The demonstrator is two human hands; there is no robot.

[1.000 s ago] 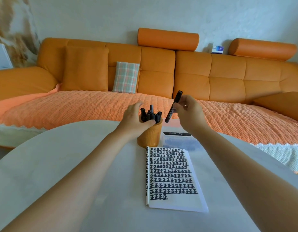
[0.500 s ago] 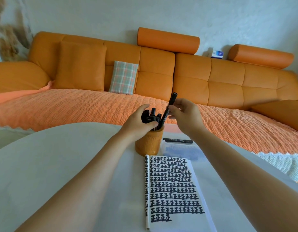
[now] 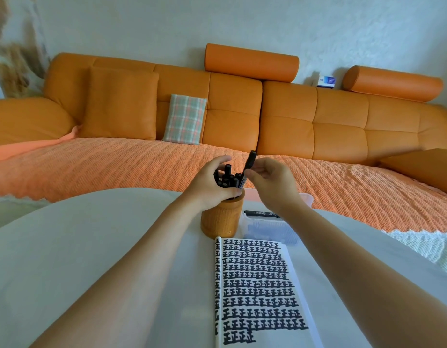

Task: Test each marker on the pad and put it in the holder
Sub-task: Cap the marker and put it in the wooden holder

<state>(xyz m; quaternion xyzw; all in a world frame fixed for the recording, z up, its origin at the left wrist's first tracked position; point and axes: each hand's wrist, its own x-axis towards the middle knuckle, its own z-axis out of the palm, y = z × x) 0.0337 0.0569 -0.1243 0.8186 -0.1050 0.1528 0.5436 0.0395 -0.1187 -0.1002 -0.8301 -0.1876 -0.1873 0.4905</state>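
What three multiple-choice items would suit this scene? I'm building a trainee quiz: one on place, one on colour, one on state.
1. The pad lies
A. on the sofa
B. on the table, nearer the camera than the holder
C. under the holder
2. The holder is
A. blue
B. white
C. orange-brown
3. The left hand
A. grips the markers in the holder
B. lies flat on the table
C. holds the pad
Key: B, it sits before the holder on the table; C, its wall is orange-brown; A, the hand curls round the markers.
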